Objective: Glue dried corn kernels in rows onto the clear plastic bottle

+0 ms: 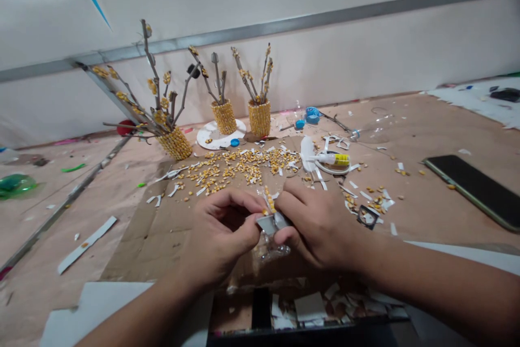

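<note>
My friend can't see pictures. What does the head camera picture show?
The left hand and right hand pinch a small grey stick with corn kernels stuck along it, above a cardboard sheet. Loose kernels, a glue tube and three kernel-covered pots holding twigs sit beyond.

Both forearms come in from the near edge of the cardboard sheet (154,239), the left forearm (142,314) from the lower left and the right forearm (439,287) from the lower right, both bare. The hands meet close together over the sheet's near middle. The left hand (221,236) is curled, its thumb and forefinger pinched on a small grey piece (273,222). The right hand (319,225) lies knuckles up, fingers bent inward, its fingertips closed on the same piece.
</note>
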{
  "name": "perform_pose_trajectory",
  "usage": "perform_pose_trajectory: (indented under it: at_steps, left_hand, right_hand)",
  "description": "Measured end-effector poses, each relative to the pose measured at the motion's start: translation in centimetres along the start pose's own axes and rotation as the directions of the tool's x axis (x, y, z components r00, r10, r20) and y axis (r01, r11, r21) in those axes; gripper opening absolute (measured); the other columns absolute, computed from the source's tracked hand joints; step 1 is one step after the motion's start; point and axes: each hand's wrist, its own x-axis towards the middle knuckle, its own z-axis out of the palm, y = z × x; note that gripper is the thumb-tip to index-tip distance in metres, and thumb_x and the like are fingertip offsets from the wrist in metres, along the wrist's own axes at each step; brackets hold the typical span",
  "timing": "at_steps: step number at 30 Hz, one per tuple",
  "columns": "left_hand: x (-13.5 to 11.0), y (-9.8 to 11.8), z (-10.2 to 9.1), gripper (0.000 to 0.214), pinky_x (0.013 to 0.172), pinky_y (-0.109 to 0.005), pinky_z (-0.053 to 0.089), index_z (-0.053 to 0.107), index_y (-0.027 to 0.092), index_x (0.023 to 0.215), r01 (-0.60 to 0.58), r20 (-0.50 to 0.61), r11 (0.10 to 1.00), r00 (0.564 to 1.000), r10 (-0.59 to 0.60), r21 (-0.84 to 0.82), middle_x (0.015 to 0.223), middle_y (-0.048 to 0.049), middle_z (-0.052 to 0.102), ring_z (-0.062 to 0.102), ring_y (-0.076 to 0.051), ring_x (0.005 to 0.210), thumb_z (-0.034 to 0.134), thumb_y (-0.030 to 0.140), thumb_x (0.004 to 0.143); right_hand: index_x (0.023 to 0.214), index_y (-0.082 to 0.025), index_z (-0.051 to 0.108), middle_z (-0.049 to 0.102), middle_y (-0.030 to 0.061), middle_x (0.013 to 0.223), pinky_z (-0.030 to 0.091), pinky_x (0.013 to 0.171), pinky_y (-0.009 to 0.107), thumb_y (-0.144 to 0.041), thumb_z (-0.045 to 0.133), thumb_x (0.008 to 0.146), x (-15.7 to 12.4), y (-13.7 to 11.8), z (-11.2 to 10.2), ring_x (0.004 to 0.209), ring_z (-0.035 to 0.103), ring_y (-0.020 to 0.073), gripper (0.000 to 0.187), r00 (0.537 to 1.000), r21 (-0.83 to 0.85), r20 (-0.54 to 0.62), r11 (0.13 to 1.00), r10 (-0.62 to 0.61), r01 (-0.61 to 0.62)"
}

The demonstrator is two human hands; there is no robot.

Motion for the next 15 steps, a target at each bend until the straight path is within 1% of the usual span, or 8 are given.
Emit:
perform_pose_trajectory:
  at_steps: [6, 12, 15]
  left_hand:
    - [0.00, -0.03, 0.16, 0.016, 0.071, -0.017, 0.059, 0.078, 0.023, 0.081, -0.004, -0.006, 1.000, 1.000, 0.004, 0.021, 0.085, -0.0013, 0.081, 0.074, -0.011, 0.078, 0.085, 0.009, 0.082]
    - [0.06, 0.22, 0.27, 0.015, 0.071, -0.020, 0.060, 0.077, 0.022, 0.079, 0.008, -0.026, 0.999, 1.000, -0.007, 0.050, 0.084, -0.0021, 0.081, 0.074, -0.013, 0.078, 0.086, 0.009, 0.080]
    - [0.01, 0.62, 0.30, 0.017, 0.070, -0.020, 0.060, 0.074, 0.021, 0.075, 0.021, 0.006, 0.999, 1.000, -0.021, 0.043, 0.083, -0.0021, 0.080, 0.074, -0.013, 0.076, 0.084, 0.007, 0.079]
  right_hand:
    - [0.089, -0.017, 0.063, 0.058, 0.0061, 0.080, 0.027, 0.059, 0.031, -0.058, 0.017, 0.116, -0.12, -0.01, 0.17, 0.067, 0.048, 0.0181, 0.067, 0.999, 0.035, 0.041, 0.999, 0.021, -0.023]
    - [0.088, -0.017, 0.063, 0.058, 0.0053, 0.078, 0.025, 0.059, 0.031, -0.060, 0.019, 0.115, -0.17, 0.14, 0.22, 0.065, 0.047, 0.0175, 0.067, 0.998, 0.053, 0.049, 0.998, 0.025, -0.028]
    - [0.087, -0.018, 0.063, 0.058, 0.0048, 0.077, 0.022, 0.057, 0.032, -0.060, 0.018, 0.115, -0.20, -0.18, 0.06, 0.063, 0.045, 0.0173, 0.068, 0.998, 0.038, 0.058, 0.999, 0.007, -0.009]
